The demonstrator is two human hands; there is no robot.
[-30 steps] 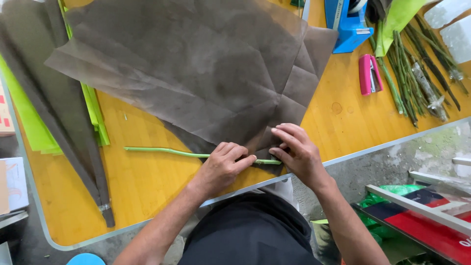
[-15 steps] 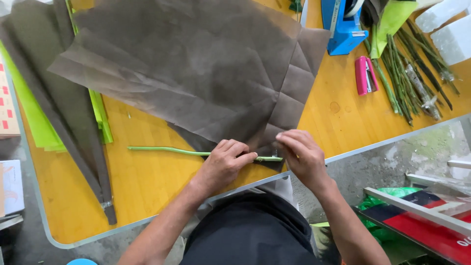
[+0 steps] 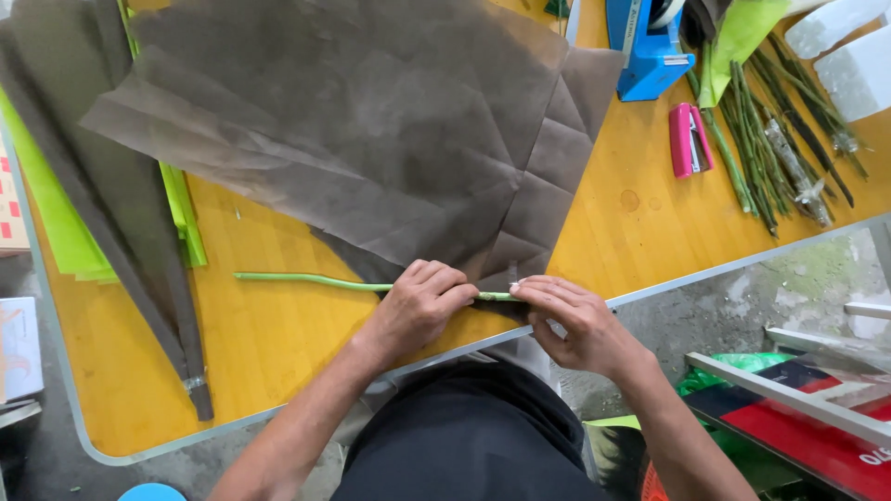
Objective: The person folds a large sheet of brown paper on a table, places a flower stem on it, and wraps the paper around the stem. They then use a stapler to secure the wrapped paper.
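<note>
Fingers (image 3: pixel 445 283) of both hands hide the green stem's (image 3: pixel 306 280) right end.

One green stem (image 3: pixel 306 280) lies on the table (image 3: pixel 278 353), held in both grips. One blue tape dispenser (image 3: pixel 650 56), one pink stapler (image 3: pixel 689 139) and one bundle of stems (image 3: pixel 770 139) sit beyond the right grip (image 3: pixel 575 320); several grey sheets (image 3: pixel 371 139) overlap.

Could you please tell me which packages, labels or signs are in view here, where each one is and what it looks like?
Flat box: left edge, beside the table; pale with red squares.
White carton: lower left, below the table's edge; faint drawing on top.
Red panel: lower right, on the floor side; red with white lettering, under a metal bar.
White wrapped blocks: top right corner; plain.
</note>
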